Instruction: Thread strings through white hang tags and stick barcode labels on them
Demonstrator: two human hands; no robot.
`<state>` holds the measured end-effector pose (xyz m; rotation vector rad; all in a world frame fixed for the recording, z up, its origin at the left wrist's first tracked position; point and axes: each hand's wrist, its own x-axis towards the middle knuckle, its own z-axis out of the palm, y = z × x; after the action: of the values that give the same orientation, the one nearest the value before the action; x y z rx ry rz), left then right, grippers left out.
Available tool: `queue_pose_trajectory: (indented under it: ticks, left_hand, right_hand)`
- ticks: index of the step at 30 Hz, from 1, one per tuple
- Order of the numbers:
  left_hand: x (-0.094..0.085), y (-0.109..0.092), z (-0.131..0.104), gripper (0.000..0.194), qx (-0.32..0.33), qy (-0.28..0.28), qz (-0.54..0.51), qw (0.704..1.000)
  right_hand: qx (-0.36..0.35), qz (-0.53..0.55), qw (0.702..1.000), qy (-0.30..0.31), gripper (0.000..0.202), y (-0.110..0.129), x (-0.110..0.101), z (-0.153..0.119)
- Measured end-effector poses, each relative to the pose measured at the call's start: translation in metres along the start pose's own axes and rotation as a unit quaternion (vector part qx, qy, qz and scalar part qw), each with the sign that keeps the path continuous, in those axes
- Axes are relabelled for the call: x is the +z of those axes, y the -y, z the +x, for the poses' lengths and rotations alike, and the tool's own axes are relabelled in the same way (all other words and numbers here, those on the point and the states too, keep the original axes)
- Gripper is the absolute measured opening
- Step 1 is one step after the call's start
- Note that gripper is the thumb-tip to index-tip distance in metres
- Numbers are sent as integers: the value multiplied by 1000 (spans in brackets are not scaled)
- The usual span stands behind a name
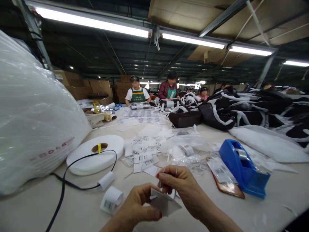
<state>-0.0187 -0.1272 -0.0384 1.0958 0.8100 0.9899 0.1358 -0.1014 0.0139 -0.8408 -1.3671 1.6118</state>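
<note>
One pale card (165, 204) in work, pinched in left hand (136, 206), right hand (183, 182) pinched closed at its edge, contents unclear; many printed labels (142, 157) loose on desk (79, 206).

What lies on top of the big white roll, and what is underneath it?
A black cord curves across the white roll, and a yellow strip sits at its brown core. Whatever is directly beneath the roll is covered.

My fingers (160, 214) at the desk (79, 206)

I held a small card (165, 204) between both hands, near scattered labels (143, 157).
</note>
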Motion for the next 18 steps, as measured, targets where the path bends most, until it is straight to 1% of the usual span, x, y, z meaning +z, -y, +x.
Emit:
queue_pose_trajectory:
  ticks: [2,4,6,8,10,11,12,13,15,16,17,18]
  left_hand:
    - [10,6,-1,26,-21,-30,-36,999]
    - [15,8,-2,25,-32,-49,-50,997]
    - [17,6,-5,26,-40,-71,-43,996]
    - [17,3,-10,27,-47,-98,-35,993]
    - [17,0,-15,27,-45,-121,-29,991]
    - [16,-1,-17,26,-42,-131,-25,990]
    - [16,-2,-19,26,-37,-139,-17,990]
    - [16,-3,-20,25,-30,-146,-2,989]
    - [17,-4,-22,24,-13,-162,41,986]
    - [18,-5,-23,23,-4,-168,65,984]
    - [19,-6,-24,22,4,-172,85,981]
    - [20,-7,-25,22,10,-174,102,979]
  right_hand:
    - [7,5,1000,-9,18,-2,-1,0]
    - [14,5,1000,-25,20,-6,-4,0]
    - [13,-6,999,-52,20,-10,-9,0]
    - [4,-35,994,-104,24,-14,-16,-1]
    - [-32,-102,979,-172,33,-17,-21,-4]
    - [-70,-155,965,-198,35,-18,-22,-7]
    - [-123,-218,946,-205,34,-18,-22,-10]
    - [-187,-284,921,-192,30,-18,-21,-13]
    - [-311,-399,854,-126,21,-17,-15,-19]
    - [-356,-436,822,-89,20,-18,-11,-21]
    - [-386,-462,796,-59,20,-19,-6,-22]
    - [-404,-479,779,-44,19,-20,-2,-22]
